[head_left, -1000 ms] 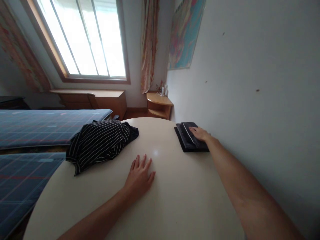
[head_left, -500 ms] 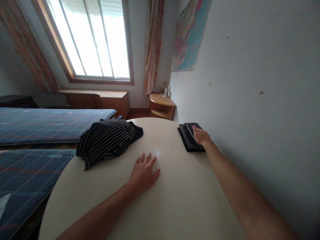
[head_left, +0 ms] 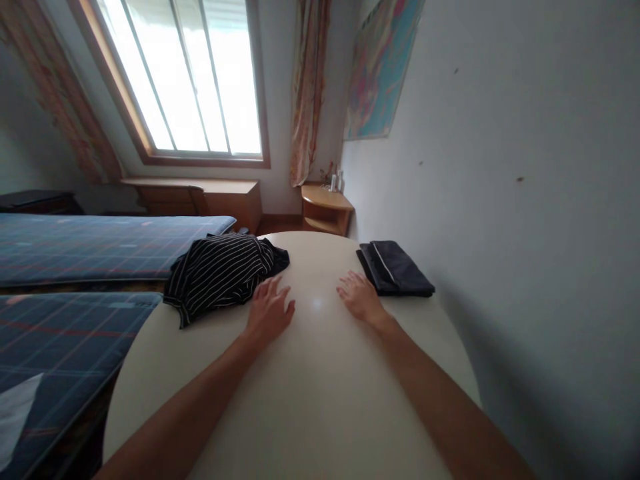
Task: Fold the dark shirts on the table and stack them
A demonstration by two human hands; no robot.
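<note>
A crumpled black cloth with white stripes [head_left: 223, 270] lies at the left back of the pale round table [head_left: 310, 400]. My left hand [head_left: 270, 310] is beside its right end, fingers apart and holding nothing. Whether the fingertips touch the cloth, I cannot tell. On the table's right back part sits a flat stack of folded dark cloth [head_left: 397, 267], with a light line across its top. Just left of that stack is my right hand [head_left: 361, 297], fingers spread and nothing in it.
A wall [head_left: 500, 233] runs close along the table's right side. To the left are two beds with plaid mattresses [head_left: 100, 250]. Behind the table stand a corner shelf [head_left: 327, 198] and a desk [head_left: 235, 190] under a window.
My right hand has come off the folded dark cloth and moved left. My left hand has moved forward and left, towards the striped cloth. The view has shifted slightly.
</note>
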